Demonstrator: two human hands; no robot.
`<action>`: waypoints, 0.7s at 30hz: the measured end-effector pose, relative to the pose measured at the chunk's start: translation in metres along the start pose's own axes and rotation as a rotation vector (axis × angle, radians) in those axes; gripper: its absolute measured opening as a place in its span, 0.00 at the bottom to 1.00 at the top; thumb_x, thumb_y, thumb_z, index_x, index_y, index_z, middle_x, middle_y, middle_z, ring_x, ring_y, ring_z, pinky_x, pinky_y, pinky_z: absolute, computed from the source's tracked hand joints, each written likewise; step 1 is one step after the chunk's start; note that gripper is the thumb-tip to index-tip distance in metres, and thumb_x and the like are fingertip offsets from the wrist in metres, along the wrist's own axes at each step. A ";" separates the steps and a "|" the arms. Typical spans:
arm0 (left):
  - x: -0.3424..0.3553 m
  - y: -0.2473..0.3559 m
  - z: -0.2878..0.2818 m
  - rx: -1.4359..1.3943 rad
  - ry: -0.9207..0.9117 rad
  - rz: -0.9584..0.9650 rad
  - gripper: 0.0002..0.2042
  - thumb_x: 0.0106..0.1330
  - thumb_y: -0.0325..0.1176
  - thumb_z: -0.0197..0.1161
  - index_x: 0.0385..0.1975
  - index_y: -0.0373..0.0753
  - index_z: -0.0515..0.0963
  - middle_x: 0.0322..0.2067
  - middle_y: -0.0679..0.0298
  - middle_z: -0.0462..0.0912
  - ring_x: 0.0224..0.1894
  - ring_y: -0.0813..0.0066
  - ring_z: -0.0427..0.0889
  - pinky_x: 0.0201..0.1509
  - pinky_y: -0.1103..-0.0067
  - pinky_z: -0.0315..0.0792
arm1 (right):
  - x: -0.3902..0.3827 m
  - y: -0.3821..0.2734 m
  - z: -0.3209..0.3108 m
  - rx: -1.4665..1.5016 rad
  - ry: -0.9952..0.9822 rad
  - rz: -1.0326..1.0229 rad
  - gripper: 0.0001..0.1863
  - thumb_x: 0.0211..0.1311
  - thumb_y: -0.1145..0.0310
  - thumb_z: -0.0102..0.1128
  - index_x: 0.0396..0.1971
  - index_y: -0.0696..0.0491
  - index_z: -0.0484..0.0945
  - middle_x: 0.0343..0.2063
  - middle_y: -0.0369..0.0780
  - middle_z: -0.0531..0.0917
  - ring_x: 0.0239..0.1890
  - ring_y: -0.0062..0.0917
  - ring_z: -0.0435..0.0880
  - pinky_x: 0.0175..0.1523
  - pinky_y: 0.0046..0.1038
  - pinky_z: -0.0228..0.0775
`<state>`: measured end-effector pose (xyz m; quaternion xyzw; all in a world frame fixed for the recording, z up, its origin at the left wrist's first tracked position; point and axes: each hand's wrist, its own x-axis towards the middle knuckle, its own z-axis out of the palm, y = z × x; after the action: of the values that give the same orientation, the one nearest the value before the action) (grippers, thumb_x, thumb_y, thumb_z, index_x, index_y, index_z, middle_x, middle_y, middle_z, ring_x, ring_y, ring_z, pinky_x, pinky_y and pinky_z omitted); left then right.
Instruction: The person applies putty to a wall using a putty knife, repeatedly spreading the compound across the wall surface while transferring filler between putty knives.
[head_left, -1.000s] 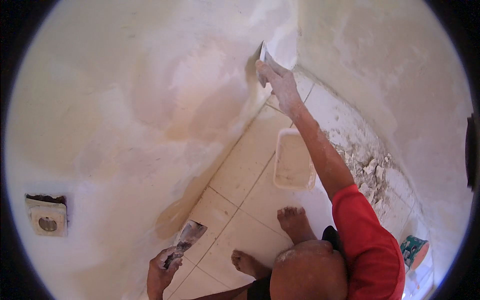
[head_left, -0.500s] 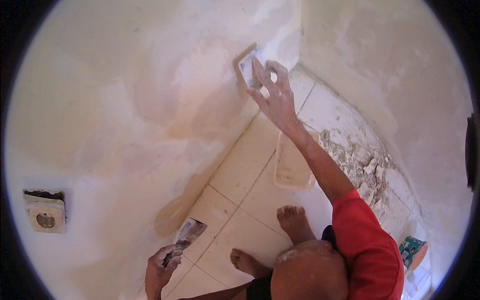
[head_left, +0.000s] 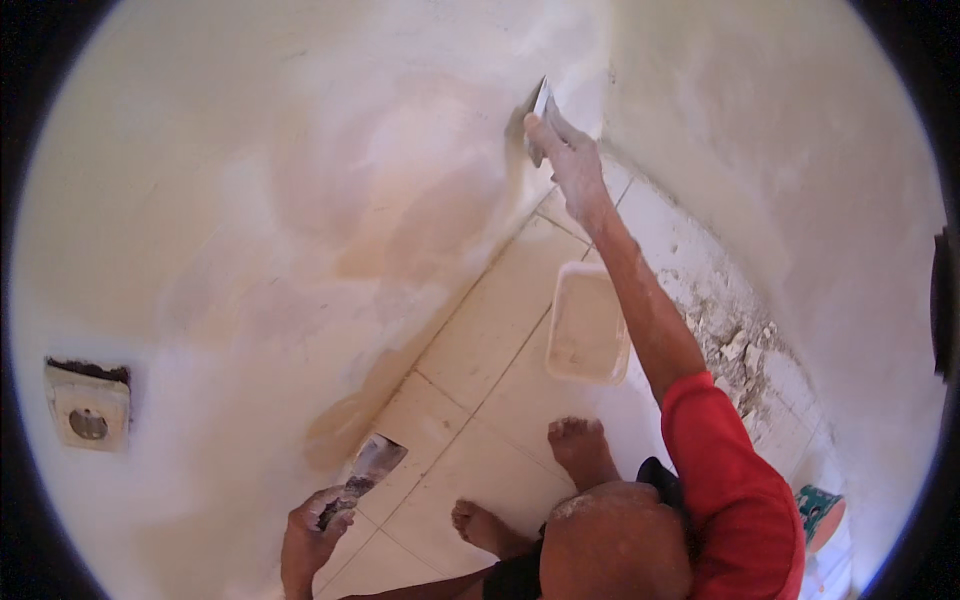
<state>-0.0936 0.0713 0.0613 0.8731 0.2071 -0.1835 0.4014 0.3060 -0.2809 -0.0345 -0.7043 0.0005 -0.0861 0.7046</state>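
Note:
Near the corner, my right hand is closed on a thin flat metal scraper blade, tilted nearly edge-on close to the patchy plastered wall. Whether its edge touches the wall I cannot tell. Low on the left, my left hand grips a putty knife by its dark, crusted handle. That knife's wide metal blade points up and to the right, above the floor's edge. White dust covers the fingers of both hands.
A shallow whitish plastic tray sits on the tiled floor below my right forearm. Broken plaster rubble lies along the right wall. A green-patterned tub stands lower right. The left wall holds a loose socket. My bare feet are between.
My right hand has shifted slightly right and turned the scraper blade from lying flat toward the wall to nearly edge-on. The putty knife in my left hand has hardly moved.

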 end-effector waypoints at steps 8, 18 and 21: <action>0.008 -0.003 -0.007 0.076 -0.024 0.101 0.17 0.58 0.21 0.67 0.48 0.34 0.78 0.38 0.58 0.85 0.38 0.72 0.84 0.45 0.78 0.77 | -0.096 0.008 0.047 -0.566 -0.171 -0.434 0.35 0.57 0.58 0.67 0.64 0.54 0.70 0.36 0.43 0.79 0.48 0.28 0.73 0.53 0.31 0.70; 0.005 0.006 -0.011 0.123 -0.053 0.054 0.18 0.58 0.26 0.68 0.49 0.37 0.78 0.39 0.57 0.85 0.38 0.63 0.84 0.45 0.75 0.77 | -0.013 -0.021 0.007 -0.076 -0.068 0.036 0.33 0.61 0.56 0.65 0.64 0.54 0.70 0.38 0.39 0.80 0.41 0.24 0.76 0.48 0.32 0.70; 0.008 0.008 -0.012 0.230 -0.040 0.238 0.17 0.58 0.25 0.68 0.48 0.34 0.78 0.40 0.57 0.85 0.35 0.69 0.84 0.43 0.77 0.77 | -0.034 0.008 0.019 -0.333 -0.150 -0.175 0.34 0.61 0.55 0.65 0.65 0.52 0.69 0.43 0.41 0.79 0.43 0.26 0.76 0.48 0.32 0.71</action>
<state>-0.0809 0.0774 0.0696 0.9278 0.0717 -0.1747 0.3218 0.2761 -0.2575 -0.0467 -0.8129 -0.0988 -0.0930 0.5663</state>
